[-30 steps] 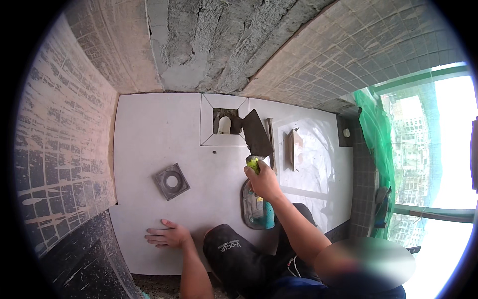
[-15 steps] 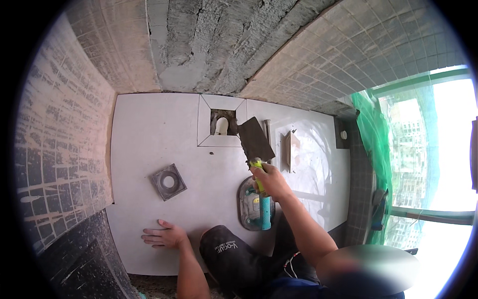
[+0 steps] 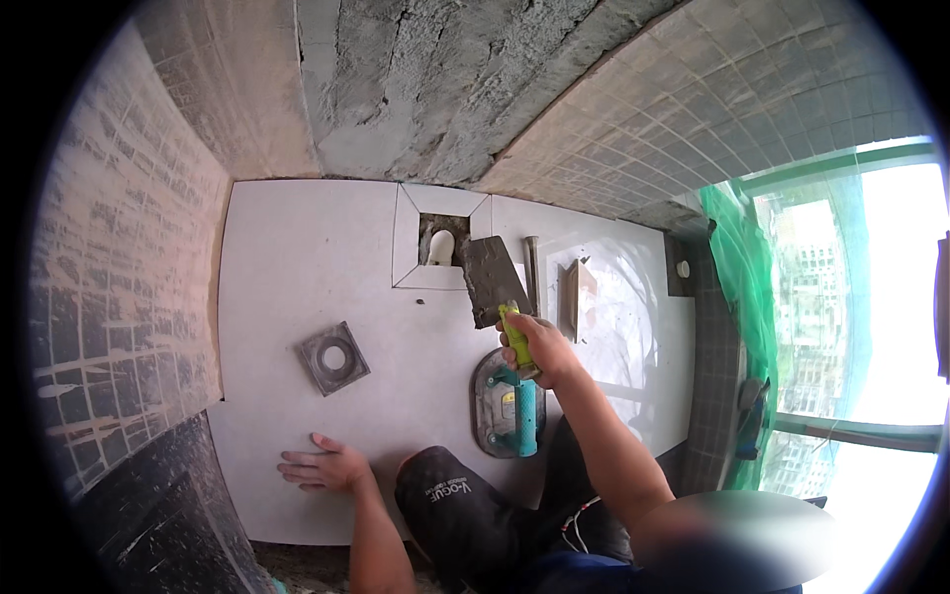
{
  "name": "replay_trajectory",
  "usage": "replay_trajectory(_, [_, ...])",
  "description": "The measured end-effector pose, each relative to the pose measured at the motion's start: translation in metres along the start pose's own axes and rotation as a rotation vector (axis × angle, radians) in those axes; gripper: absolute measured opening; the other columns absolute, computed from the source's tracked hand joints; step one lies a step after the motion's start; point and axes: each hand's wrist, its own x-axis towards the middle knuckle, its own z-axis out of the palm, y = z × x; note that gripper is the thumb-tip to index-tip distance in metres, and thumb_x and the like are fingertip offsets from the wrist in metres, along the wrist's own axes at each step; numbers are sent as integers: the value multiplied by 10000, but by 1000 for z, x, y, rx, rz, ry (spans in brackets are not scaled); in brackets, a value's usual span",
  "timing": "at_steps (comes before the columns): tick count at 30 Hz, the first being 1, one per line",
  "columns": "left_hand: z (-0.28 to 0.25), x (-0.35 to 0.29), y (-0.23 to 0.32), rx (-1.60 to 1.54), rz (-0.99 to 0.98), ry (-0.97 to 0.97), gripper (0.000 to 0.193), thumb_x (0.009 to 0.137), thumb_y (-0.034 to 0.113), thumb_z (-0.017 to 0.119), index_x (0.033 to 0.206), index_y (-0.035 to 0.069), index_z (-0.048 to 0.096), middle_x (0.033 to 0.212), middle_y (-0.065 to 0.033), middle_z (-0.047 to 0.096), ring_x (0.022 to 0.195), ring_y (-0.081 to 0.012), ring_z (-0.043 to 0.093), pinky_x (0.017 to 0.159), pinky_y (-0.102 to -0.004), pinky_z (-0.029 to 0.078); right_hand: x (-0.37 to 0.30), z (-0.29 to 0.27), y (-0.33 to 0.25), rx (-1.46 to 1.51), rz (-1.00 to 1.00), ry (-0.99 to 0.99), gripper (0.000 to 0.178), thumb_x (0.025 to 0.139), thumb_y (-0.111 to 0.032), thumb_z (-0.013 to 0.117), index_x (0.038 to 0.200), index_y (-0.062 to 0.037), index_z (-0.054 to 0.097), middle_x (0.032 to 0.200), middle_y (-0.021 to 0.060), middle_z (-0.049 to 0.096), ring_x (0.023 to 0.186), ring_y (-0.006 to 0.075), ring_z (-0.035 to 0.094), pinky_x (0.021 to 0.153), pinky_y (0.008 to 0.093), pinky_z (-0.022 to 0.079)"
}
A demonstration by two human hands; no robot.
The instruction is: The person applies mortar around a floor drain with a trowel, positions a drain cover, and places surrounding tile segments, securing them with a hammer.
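My right hand (image 3: pixel 539 346) is closed round the yellow-green handle of a trowel (image 3: pixel 495 280). Grey mortar coats its broad blade, whose far end reaches the right edge of a square drain opening (image 3: pixel 441 241). Inside that opening a white pipe end (image 3: pixel 442 248) shows among dark mortar. Fingers spread, my left hand (image 3: pixel 325 465) lies flat on the pale floor tile (image 3: pixel 287 287). Beyond it rests a square grey drain piece (image 3: pixel 334 359) with a round hole. Under my right wrist a suction tile lifter (image 3: pixel 510 406) with a teal handle sits on the tile.
A hammer-like tool (image 3: pixel 532 272) and a wooden-edged float or block (image 3: pixel 577 300) lie right of the trowel. Tiled walls (image 3: pixel 129 257) stand left and right. Rough grey mortar (image 3: pixel 426 89) covers the surface beyond the tiles. Green netting (image 3: pixel 742 317) hangs by the window.
My right hand has shifted slightly right, and the trowel blade has turned and moved a little left, closer to the drain opening. My left hand stays in place.
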Motion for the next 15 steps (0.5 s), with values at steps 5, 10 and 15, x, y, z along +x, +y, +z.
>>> replay_trajectory(5, [1,2,-1,-15,-14,8,839,1038,636,288,1588,5,235,1633,-301,206,1515,-478,211,1173,-636,232,-3,4,9,47,7,-29,337,1036,-302,561,1114,25,577,850,68,573,636,156,580,541,297,481])
replay_trajectory(10, [6,1,-1,1,-21,11,850,1033,661,246,1579,10,242,1632,-289,214,1521,-457,202,1179,-630,230,-5,3,15,143,32,-34,339,1041,-300,559,1126,27,570,867,71,567,655,156,573,543,299,477])
replay_trajectory(15, [5,1,-1,12,-18,14,850,1032,663,245,1575,8,250,1629,-290,219,1520,-457,203,1177,-627,237,-12,4,12,153,59,-21,344,1044,-301,556,1127,32,567,878,75,566,661,160,570,549,300,474])
